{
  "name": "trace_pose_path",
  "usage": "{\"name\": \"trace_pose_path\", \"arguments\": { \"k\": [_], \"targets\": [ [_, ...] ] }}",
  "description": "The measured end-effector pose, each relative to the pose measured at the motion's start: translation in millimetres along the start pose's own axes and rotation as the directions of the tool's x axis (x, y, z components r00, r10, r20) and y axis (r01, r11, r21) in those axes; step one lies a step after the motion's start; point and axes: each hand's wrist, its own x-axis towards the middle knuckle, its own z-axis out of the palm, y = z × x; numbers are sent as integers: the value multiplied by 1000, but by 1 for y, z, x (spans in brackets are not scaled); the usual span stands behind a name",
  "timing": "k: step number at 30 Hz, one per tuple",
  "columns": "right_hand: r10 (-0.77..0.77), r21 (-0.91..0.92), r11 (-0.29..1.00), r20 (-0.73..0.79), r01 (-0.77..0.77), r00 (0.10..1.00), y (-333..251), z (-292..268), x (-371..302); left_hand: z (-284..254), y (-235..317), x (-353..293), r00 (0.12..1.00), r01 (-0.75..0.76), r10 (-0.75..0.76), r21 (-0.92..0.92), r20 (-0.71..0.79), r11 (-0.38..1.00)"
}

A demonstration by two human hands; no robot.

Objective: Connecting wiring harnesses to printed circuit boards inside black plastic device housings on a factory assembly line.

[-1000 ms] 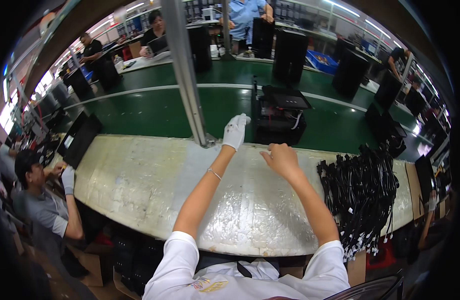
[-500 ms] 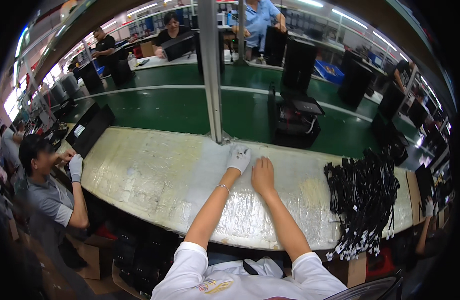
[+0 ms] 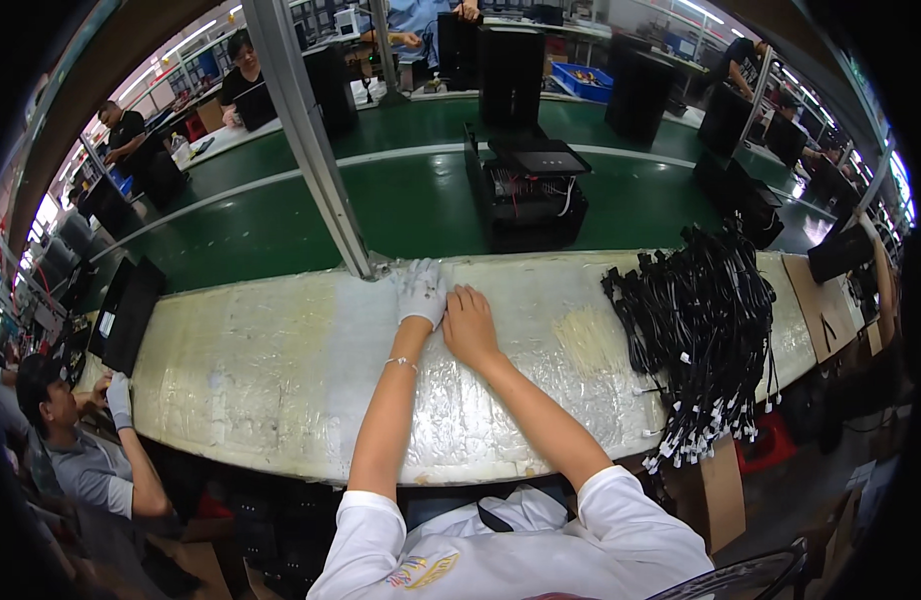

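Note:
My left hand [image 3: 422, 294], in a white glove with dark marks on it, lies by the far edge of the workbench [image 3: 271, 400], close to the foot of a metal post [image 3: 316, 150]. Its fingers are stretched forward and hold nothing that I can see. Right beside it, my bare right hand [image 3: 471, 328] rests palm down on the plastic-covered top, fingers extended. The two hands touch or nearly touch. Nearest to the right hand is a spread of thin pale strips, like cable ties [image 3: 591, 338]. Beyond them lies a big heap of black cables [image 3: 696, 330] with white connectors.
Past the bench runs a green conveyor belt [image 3: 411, 210] carrying an opened black case [image 3: 531, 195] with wires showing. A co-worker [image 3: 76, 440] sits at the left by a black panel [image 3: 126, 315]. Cardboard [image 3: 821, 310] lies at the right end. Other people work across the belt.
The view has turned to the right, so the bench and belt sit further left. My right hand has come closer to my gloved left hand, whose fingers now reach forward more.

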Motion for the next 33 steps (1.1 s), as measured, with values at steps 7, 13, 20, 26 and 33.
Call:
{"name": "trace_pose_path", "arguments": {
  "k": [7,13,20,26,33],
  "targets": [
    [-6,-22,1000,-1,6,1000,0,0,-4,3,-2,-2,998,-43,43,-9,-42,999],
    [1,-12,1000,19,-1,1000,1,-1,-1,2,0,0,997,-49,47,-33,-53,998],
    [-5,-27,1000,7,5,1000,1,-1,-2,4,-3,1,996,-64,61,-45,-60,997],
    [-4,-19,1000,11,5,1000,0,0,-2,7,-6,1,994,-76,70,-56,-87,996],
    [-1,-16,1000,17,2,1000,2,0,-3,-2,3,-1,996,-65,63,-24,-59,998]
  ]
}}
